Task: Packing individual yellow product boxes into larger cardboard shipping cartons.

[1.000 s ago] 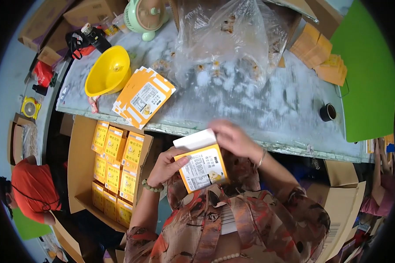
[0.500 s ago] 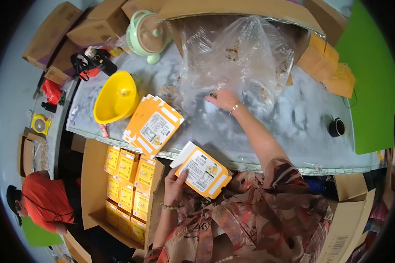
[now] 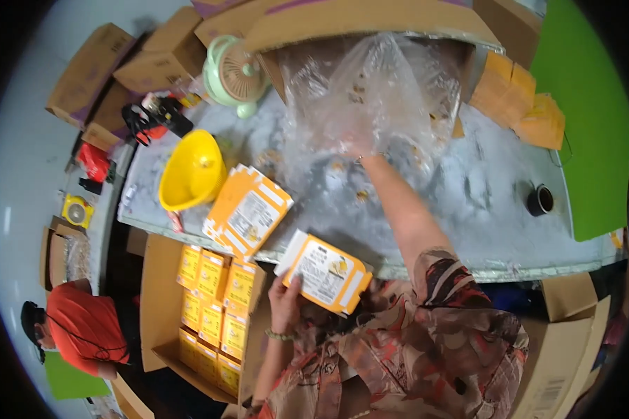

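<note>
Carton [image 3: 326,272] in the left hand [image 3: 284,300], right hand [image 3: 357,143] behind plastic

On my feed, the left hand is closed on the orange-and-white carton near the table's [image 3: 493,209] front edge, thumb on its printed face. I see the right hand blurred behind the clear plastic sheeting [image 3: 391,91]; I cannot tell how open it is or whether it holds anything. Flat cartons [image 3: 250,216] lie fanned beside a yellow basin [image 3: 172,183].

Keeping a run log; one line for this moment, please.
left hand: holds orange carton | right hand: partly hidden by clear plastic | yellow basin: on table
</note>
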Demonstrator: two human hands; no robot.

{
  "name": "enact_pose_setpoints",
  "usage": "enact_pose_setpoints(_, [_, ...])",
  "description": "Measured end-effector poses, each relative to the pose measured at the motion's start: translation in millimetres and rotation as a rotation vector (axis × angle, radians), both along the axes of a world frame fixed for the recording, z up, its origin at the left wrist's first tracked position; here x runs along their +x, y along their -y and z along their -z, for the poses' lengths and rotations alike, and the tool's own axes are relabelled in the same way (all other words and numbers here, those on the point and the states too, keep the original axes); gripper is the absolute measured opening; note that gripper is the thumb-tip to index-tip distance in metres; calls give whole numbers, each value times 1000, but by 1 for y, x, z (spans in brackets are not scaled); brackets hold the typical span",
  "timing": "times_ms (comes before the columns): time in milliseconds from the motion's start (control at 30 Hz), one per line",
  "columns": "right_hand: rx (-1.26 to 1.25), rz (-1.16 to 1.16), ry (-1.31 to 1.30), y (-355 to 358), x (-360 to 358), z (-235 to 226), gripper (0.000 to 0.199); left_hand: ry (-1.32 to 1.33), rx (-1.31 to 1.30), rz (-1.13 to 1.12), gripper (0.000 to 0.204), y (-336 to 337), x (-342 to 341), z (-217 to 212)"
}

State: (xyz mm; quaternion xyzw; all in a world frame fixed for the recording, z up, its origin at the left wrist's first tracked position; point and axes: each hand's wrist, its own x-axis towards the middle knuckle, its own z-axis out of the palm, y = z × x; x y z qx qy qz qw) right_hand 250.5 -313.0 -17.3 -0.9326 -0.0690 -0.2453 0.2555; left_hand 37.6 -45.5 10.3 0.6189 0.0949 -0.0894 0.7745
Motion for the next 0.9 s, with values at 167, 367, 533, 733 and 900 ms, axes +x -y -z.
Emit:
enact_pose_setpoints(167, [-64, -73, -204, 5, -13, -3, 43, -51, -56, -15, 25, -5, -22, 14])
enact_pose_setpoints(367, [-219, -148, -628, 6, -19, -17, 47, -57, -54, -43, 27, -3, -2, 8])
enact_pose_setpoints(533, [-154, -225, -260, 36, -98, -15, 40, -27, -70, 32, 27, -1, 14, 12])
enact_pose_setpoints(733, [388, -210, -223, 74, -164, -30, 35, -63, -202, -46, 19, 0, 16, 4])
enact_pose_setpoints(900, [668, 94, -199, 87, -202, -15, 25, -63, -235, -82, 18, -1, 15, 9])
